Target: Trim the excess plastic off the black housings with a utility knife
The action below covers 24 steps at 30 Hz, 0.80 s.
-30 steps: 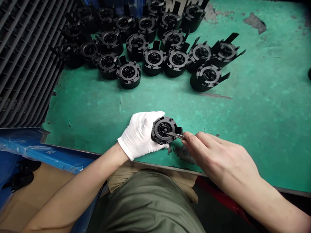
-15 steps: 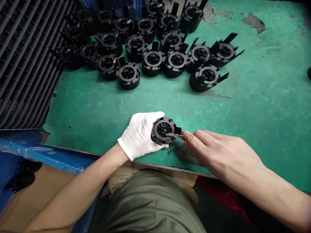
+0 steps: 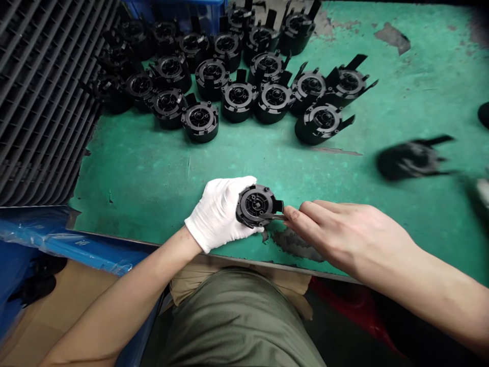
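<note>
In a white glove, my left hand (image 3: 219, 214) is closed around a round black plastic housing (image 3: 255, 204) near the table's front edge. The housing's ribbed, open face is turned up toward me, and a tab sticks out on its right. My bare right hand (image 3: 328, 229) pinches a slim metal knife blade (image 3: 273, 216). The blade's tip lies over the lower right part of the housing's face. Any handle is hidden inside my fingers.
Several similar black housings (image 3: 200, 120) stand at the back. Black slatted grilles (image 3: 42, 97) are stacked at left. A blurred black housing (image 3: 408, 159) is at right, near a blurred pale shape (image 3: 483, 191) at the frame's edge. A blue bin (image 3: 175, 12) stands behind.
The blade has shifted slightly down and turned flatter across the housing's face. A blurred black housing and a pale shape have appeared at the right. My left hand stays put.
</note>
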{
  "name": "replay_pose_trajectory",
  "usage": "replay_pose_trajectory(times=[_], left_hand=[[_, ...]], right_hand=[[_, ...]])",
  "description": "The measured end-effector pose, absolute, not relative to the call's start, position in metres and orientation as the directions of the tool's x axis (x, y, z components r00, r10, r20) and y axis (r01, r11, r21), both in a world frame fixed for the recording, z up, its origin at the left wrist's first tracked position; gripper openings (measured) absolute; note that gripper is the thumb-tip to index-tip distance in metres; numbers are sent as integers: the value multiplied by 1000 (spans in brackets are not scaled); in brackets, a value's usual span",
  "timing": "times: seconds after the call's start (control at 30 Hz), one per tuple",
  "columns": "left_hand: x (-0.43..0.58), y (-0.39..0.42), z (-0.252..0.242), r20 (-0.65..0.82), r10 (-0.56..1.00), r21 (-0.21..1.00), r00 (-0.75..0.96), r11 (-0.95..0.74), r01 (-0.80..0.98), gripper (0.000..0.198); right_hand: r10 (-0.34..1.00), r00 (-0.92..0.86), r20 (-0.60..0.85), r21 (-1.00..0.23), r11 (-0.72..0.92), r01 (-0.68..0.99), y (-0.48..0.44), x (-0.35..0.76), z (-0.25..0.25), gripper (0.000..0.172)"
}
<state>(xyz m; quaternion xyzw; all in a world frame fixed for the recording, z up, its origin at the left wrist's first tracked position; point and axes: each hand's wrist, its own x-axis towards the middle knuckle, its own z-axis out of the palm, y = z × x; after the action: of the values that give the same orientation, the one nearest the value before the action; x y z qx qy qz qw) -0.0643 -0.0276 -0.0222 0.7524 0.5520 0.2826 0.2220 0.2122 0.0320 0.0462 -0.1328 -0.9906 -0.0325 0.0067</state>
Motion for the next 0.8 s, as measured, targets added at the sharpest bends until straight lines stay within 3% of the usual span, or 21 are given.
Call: replay_pose_trajectory(times=[0.13,0.33,0.57,0.8], left_hand=[[-64,-27,-21,156,961,661,227,-273,699,76],[-64,-26,-20,136,967,701,217,-248,668,77],[-64,-28,-26,163,972,714,171,-235,659,88],[-64,-29,-28,166,970,711,179,-243,660,87]], right_hand=[[351,-927,132,3,935,354,30,214,41,12],[498,-850,172,-13,864,504,9,215,38,14],[540,-827,158,18,836,549,-1,210,38,18],[494,-862,111,41,864,501,-2,204,46,26]])
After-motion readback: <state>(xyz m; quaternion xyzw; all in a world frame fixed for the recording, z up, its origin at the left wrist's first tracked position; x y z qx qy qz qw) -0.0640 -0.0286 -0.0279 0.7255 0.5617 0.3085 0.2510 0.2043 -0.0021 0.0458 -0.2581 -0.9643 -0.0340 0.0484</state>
